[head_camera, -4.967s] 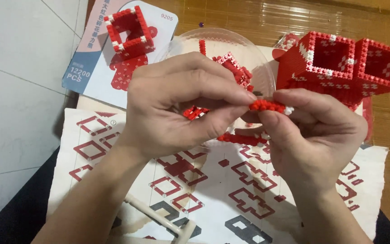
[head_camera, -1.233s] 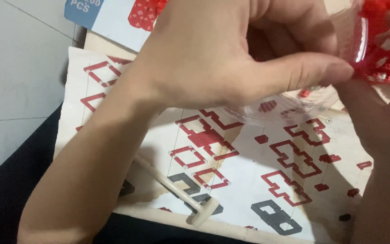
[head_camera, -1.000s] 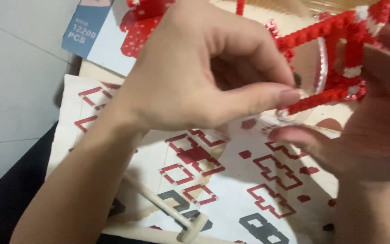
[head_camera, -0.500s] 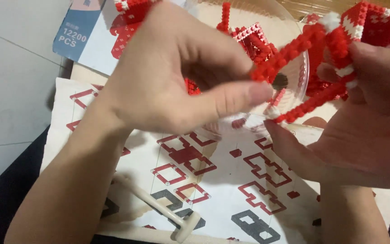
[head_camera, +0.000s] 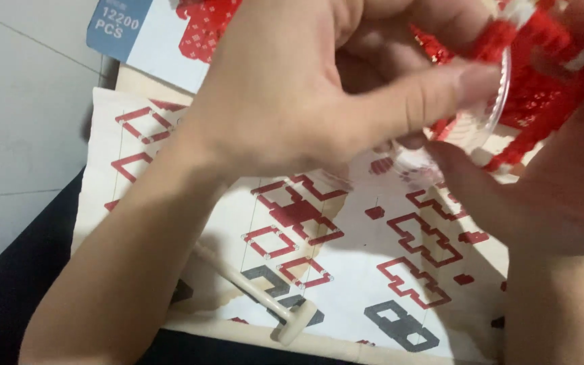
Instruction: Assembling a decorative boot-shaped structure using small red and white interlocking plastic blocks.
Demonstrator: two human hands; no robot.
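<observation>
Your left hand (head_camera: 305, 101) and right hand (head_camera: 549, 196) both pinch the red brick piece (head_camera: 542, 74); build partly assembled, instruction sheet (head_camera: 346, 236) below unfinished.

Bare forearms; no sleeves; dark clothing.

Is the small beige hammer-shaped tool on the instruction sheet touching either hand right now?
Apart. The head view shows the beige tool lying on the sheet, below both the left hand and right hand.
</observation>
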